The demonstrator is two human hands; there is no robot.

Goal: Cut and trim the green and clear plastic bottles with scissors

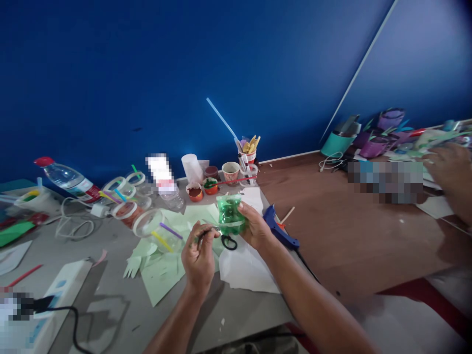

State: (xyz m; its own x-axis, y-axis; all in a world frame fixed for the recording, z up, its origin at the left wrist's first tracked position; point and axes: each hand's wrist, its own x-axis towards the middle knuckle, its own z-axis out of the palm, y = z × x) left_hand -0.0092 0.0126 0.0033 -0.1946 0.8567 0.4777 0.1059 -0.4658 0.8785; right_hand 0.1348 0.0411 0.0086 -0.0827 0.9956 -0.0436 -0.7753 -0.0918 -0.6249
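Observation:
My right hand (255, 223) grips a green-tinted clear plastic bottle piece (231, 216), its fingers wrapped round the right side. My left hand (201, 253) is closed in a pinch on a thin dark tool (207, 231). The tool's tip lies against or close to the lower left of the bottle piece; its kind cannot be made out. Just below the bottle piece shows the black handle loop of scissors (229, 243). Light green paper (160, 280) and white paper (245, 268) lie beneath my hands.
A blue glue gun (278, 228) lies right of my right hand. Behind are paint cups (194, 192), a cup of wooden cutlery (249, 152) and a lit phone (161, 172). Clear cups (149, 223) and a bottle (70, 179) stand left. Another person's hand (452, 169) is far right.

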